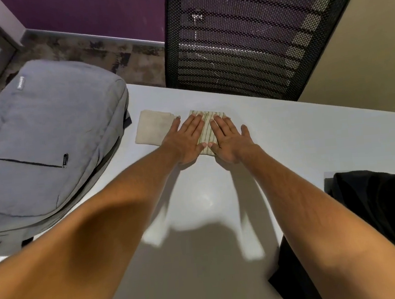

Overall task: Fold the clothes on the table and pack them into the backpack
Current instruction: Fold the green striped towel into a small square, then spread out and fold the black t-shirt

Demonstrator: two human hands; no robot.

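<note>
A small folded cloth with green stripes (206, 130) lies near the far edge of the white table (311, 143). My left hand (186, 140) and my right hand (229, 139) press flat on it side by side, fingers straight. Just left of it lies a folded beige cloth (152, 128), touched by my left hand's outer edge. The grey backpack (46, 139) lies on the table's left side, front pocket zipped. A black garment (377, 223) lies unfolded at the right edge, partly behind my right forearm.
A black mesh office chair (248, 38) stands behind the table's far edge. Beyond it are a purple wall and patterned carpet (80, 49). My forearms cast shadows across the table's near half.
</note>
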